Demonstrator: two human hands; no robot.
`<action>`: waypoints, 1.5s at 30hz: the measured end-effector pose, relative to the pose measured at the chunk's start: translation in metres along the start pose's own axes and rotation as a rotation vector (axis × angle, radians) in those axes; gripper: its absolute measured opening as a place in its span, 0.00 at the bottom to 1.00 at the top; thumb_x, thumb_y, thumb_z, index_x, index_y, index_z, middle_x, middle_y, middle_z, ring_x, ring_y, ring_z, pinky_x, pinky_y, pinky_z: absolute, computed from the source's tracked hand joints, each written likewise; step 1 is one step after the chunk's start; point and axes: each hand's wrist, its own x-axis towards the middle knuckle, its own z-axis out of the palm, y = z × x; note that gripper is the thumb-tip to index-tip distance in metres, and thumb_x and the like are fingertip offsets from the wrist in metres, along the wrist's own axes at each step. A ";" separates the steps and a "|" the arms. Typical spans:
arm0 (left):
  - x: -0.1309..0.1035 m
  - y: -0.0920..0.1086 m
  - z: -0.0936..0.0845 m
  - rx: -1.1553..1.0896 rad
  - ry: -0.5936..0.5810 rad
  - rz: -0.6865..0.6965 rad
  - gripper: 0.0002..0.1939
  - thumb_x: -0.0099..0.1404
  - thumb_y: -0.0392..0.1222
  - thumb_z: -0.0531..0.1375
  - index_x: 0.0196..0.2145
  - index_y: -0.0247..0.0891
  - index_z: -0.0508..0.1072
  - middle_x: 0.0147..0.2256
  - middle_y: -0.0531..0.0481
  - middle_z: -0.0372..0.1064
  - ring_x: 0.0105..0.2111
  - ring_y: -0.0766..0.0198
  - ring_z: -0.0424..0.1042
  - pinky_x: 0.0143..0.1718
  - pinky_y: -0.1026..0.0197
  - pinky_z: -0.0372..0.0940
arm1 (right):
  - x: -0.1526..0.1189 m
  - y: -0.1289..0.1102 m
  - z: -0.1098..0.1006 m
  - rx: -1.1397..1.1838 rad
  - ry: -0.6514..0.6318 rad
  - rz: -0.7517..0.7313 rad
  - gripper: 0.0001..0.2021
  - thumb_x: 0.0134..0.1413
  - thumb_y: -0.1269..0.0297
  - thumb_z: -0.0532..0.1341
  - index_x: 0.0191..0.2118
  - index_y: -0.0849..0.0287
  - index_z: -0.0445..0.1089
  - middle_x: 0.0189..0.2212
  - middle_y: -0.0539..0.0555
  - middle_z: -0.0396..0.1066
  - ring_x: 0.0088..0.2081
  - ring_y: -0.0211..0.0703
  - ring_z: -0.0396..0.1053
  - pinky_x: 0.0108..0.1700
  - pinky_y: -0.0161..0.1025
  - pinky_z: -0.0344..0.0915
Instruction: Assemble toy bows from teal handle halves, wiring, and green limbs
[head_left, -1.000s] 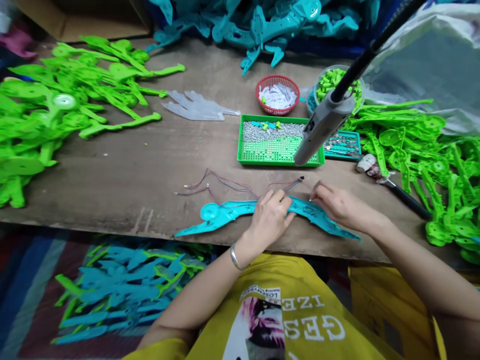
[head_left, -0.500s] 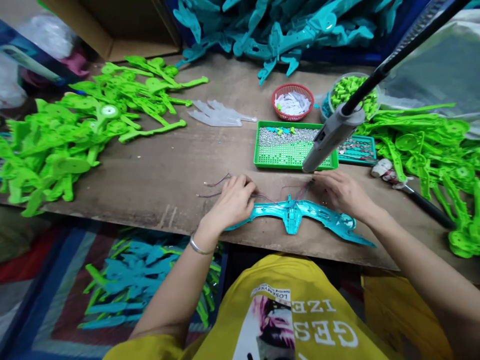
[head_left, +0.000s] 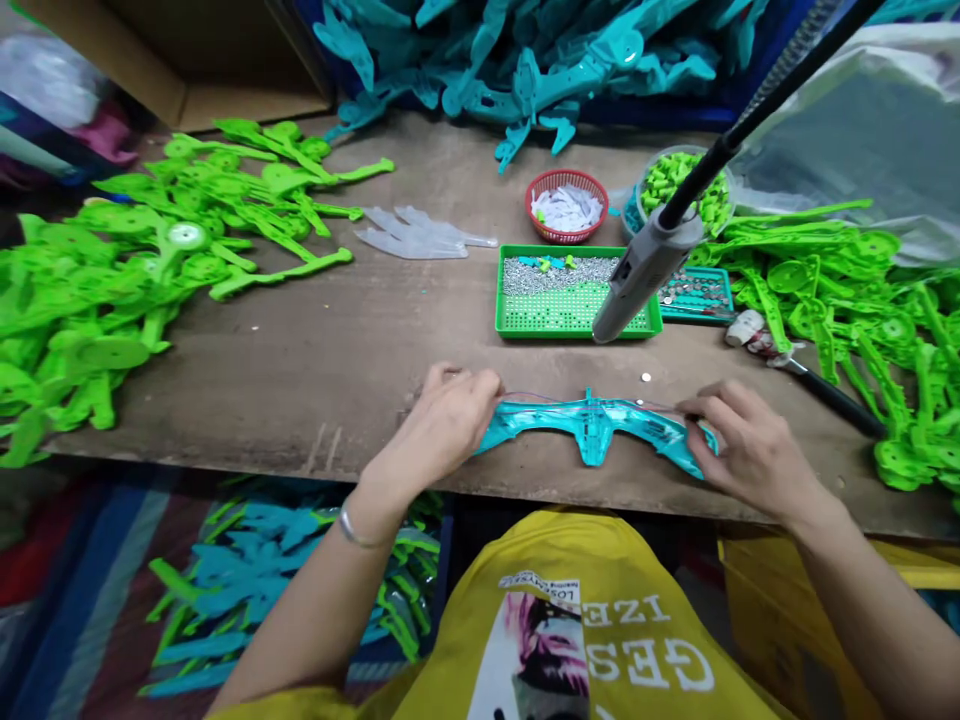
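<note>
A teal plastic part (head_left: 594,436), shaped like a pair of spread wings, lies near the table's front edge. Thin dark wires (head_left: 551,402) run along its upper side between both hands. My left hand (head_left: 448,418) is closed on the wires at the part's left end, its fingertips partly hidden behind the hand. At the right end, my right hand (head_left: 739,440) pinches the wires, with its thumb against the teal part. Two small silvery discs (head_left: 646,377) lie just above the part's right wing.
A grey screwdriver (head_left: 645,275) hangs over a green tray (head_left: 577,334) of screws. Behind stand a red basket (head_left: 568,236) and a tub (head_left: 688,188) of green pieces. Green parts are heaped left (head_left: 97,290) and right (head_left: 814,270); teal parts (head_left: 525,85) fill a rear bin.
My right hand has moved right and down to the part's right end. My left hand has shifted slightly left, and the wires now stretch along the part. The whole view has shifted slightly.
</note>
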 end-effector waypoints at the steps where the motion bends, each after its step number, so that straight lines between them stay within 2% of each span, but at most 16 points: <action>1: -0.007 0.003 0.000 -0.010 -0.009 0.010 0.12 0.76 0.39 0.46 0.40 0.38 0.68 0.35 0.47 0.72 0.37 0.57 0.71 0.53 0.48 0.59 | -0.011 -0.002 0.004 0.010 -0.013 0.040 0.08 0.61 0.71 0.57 0.44 0.57 0.70 0.37 0.57 0.70 0.37 0.49 0.70 0.39 0.45 0.67; 5: -0.030 0.006 0.007 -0.032 -0.065 -0.036 0.11 0.74 0.38 0.48 0.41 0.39 0.70 0.39 0.45 0.71 0.40 0.54 0.71 0.45 0.53 0.64 | -0.040 -0.005 0.029 0.035 -0.071 0.161 0.10 0.64 0.70 0.56 0.48 0.56 0.69 0.38 0.57 0.71 0.38 0.49 0.71 0.39 0.46 0.69; 9: -0.035 0.000 0.013 -0.089 0.079 -0.090 0.17 0.72 0.38 0.49 0.56 0.39 0.67 0.54 0.38 0.66 0.56 0.50 0.66 0.57 0.48 0.62 | -0.045 -0.012 0.038 0.029 0.008 0.217 0.17 0.61 0.72 0.57 0.54 0.56 0.67 0.44 0.60 0.71 0.43 0.54 0.72 0.44 0.51 0.71; 13: -0.027 -0.002 0.020 -0.040 0.020 0.006 0.35 0.66 0.51 0.61 0.66 0.38 0.56 0.64 0.34 0.59 0.63 0.40 0.59 0.63 0.36 0.54 | -0.044 -0.026 0.032 0.043 0.170 0.217 0.22 0.57 0.76 0.58 0.56 0.54 0.67 0.49 0.63 0.69 0.48 0.58 0.71 0.48 0.57 0.71; 15: -0.020 -0.003 0.025 -0.030 -0.012 0.049 0.37 0.64 0.50 0.62 0.66 0.36 0.57 0.59 0.34 0.66 0.60 0.42 0.64 0.65 0.33 0.49 | -0.045 -0.034 0.032 0.073 0.250 0.230 0.22 0.56 0.77 0.58 0.55 0.52 0.68 0.49 0.62 0.70 0.48 0.58 0.71 0.48 0.58 0.72; 17: -0.013 -0.001 0.028 -0.024 -0.011 0.049 0.30 0.64 0.45 0.61 0.62 0.37 0.62 0.51 0.37 0.72 0.53 0.46 0.70 0.65 0.34 0.50 | -0.048 -0.043 0.034 0.118 0.305 0.245 0.23 0.55 0.77 0.57 0.54 0.49 0.69 0.47 0.61 0.71 0.47 0.57 0.73 0.47 0.58 0.74; 21: -0.004 0.013 0.025 -0.077 -0.022 0.054 0.20 0.61 0.39 0.60 0.52 0.39 0.69 0.44 0.43 0.71 0.45 0.51 0.73 0.52 0.46 0.66 | -0.063 -0.058 0.038 0.191 0.450 0.228 0.25 0.53 0.77 0.57 0.54 0.42 0.70 0.37 0.56 0.76 0.37 0.55 0.77 0.36 0.55 0.77; 24: -0.001 0.033 0.018 -0.151 -0.042 0.076 0.13 0.63 0.41 0.59 0.46 0.40 0.69 0.41 0.46 0.69 0.40 0.55 0.73 0.42 0.53 0.70 | -0.080 -0.074 0.040 0.201 0.490 0.077 0.27 0.50 0.76 0.57 0.54 0.41 0.69 0.31 0.53 0.78 0.27 0.52 0.76 0.24 0.50 0.74; 27: 0.007 0.061 0.016 -0.221 0.000 0.089 0.12 0.65 0.41 0.59 0.46 0.41 0.67 0.40 0.47 0.70 0.38 0.56 0.73 0.39 0.54 0.69 | -0.090 -0.091 0.049 0.341 0.412 -0.062 0.26 0.50 0.76 0.56 0.53 0.45 0.69 0.30 0.52 0.78 0.23 0.49 0.74 0.20 0.47 0.72; 28: 0.012 0.073 0.016 -0.256 0.015 0.087 0.13 0.65 0.42 0.60 0.46 0.40 0.66 0.39 0.47 0.70 0.37 0.56 0.74 0.38 0.54 0.69 | -0.090 -0.096 0.053 0.421 0.383 -0.028 0.25 0.51 0.76 0.56 0.53 0.45 0.69 0.29 0.52 0.77 0.24 0.49 0.75 0.21 0.46 0.73; 30: 0.026 0.099 0.018 -0.336 0.040 0.062 0.16 0.65 0.42 0.62 0.48 0.40 0.64 0.36 0.49 0.72 0.33 0.57 0.74 0.35 0.55 0.68 | -0.085 -0.104 0.062 0.595 0.332 0.175 0.23 0.54 0.73 0.58 0.54 0.44 0.67 0.34 0.53 0.78 0.30 0.50 0.78 0.26 0.47 0.77; 34: 0.065 0.153 0.021 -0.440 0.073 0.023 0.20 0.64 0.49 0.65 0.46 0.41 0.61 0.35 0.49 0.73 0.34 0.55 0.76 0.34 0.55 0.69 | -0.064 -0.110 0.080 0.991 0.290 0.577 0.34 0.56 0.63 0.65 0.66 0.46 0.54 0.55 0.59 0.73 0.52 0.55 0.76 0.49 0.52 0.79; 38: 0.101 0.192 0.020 -0.528 0.096 0.004 0.25 0.61 0.56 0.67 0.44 0.40 0.61 0.37 0.47 0.72 0.38 0.52 0.76 0.38 0.51 0.71 | -0.048 -0.102 0.087 1.109 0.538 0.762 0.30 0.59 0.58 0.63 0.64 0.49 0.54 0.58 0.60 0.71 0.57 0.53 0.73 0.56 0.51 0.74; 41: 0.118 0.209 0.013 -0.642 0.166 0.048 0.27 0.61 0.57 0.67 0.47 0.38 0.62 0.41 0.43 0.72 0.45 0.50 0.75 0.45 0.47 0.72 | -0.041 -0.083 0.072 1.007 0.723 0.821 0.26 0.59 0.57 0.63 0.61 0.51 0.59 0.55 0.60 0.73 0.55 0.51 0.74 0.56 0.50 0.73; 43: 0.121 0.215 0.005 -0.703 0.322 0.160 0.32 0.63 0.56 0.67 0.55 0.36 0.60 0.52 0.36 0.69 0.55 0.48 0.70 0.54 0.45 0.70 | -0.035 -0.064 0.044 1.003 0.783 0.797 0.20 0.59 0.56 0.64 0.55 0.52 0.65 0.48 0.57 0.76 0.48 0.49 0.76 0.51 0.47 0.75; 45: 0.117 0.215 0.000 -0.709 0.514 0.298 0.37 0.65 0.54 0.65 0.63 0.35 0.55 0.61 0.31 0.60 0.65 0.47 0.60 0.62 0.42 0.63 | -0.025 -0.040 0.003 1.056 0.803 0.763 0.16 0.57 0.57 0.66 0.50 0.52 0.68 0.36 0.52 0.78 0.34 0.43 0.76 0.39 0.41 0.76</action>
